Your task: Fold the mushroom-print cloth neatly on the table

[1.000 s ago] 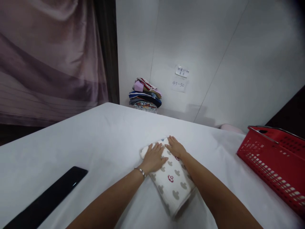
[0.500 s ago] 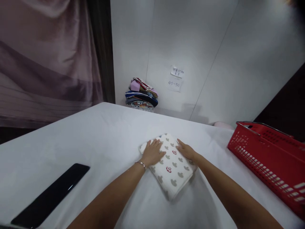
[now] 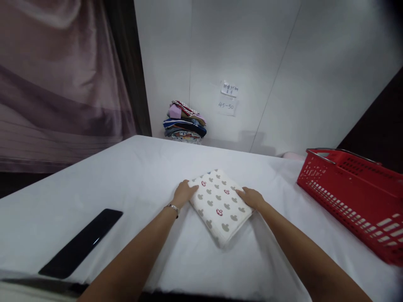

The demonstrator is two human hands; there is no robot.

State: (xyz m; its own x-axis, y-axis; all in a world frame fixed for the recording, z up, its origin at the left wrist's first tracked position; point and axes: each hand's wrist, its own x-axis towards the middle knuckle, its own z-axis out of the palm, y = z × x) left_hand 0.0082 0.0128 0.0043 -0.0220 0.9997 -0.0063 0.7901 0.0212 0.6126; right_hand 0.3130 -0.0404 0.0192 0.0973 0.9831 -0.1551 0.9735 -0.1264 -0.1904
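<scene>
A folded white cloth (image 3: 217, 205) printed with grey and a few red mushroom-like shapes lies on the white-covered table (image 3: 151, 176), one corner toward me. My left hand (image 3: 185, 193), with a bracelet at the wrist, grips the cloth's left corner, thumb on top and fingers around the edge. On the opposite side my right hand (image 3: 252, 198) holds the right edge, its thumb resting on the upper face. The undersides of the fingers on both hands are hidden by the cloth.
A red plastic basket (image 3: 349, 197) with metal handles stands at the right. On the left lies a flat, glossy black slab (image 3: 82, 243). Folded clothes (image 3: 185, 121) are stacked beyond the far table edge, by a wall with paper notes (image 3: 228, 98). A pink curtain (image 3: 59, 84) hangs at the left.
My left hand has slid off the cloth's top to its left corner and now grips it. The right hand has closed on the right edge. The view has shifted slightly.
</scene>
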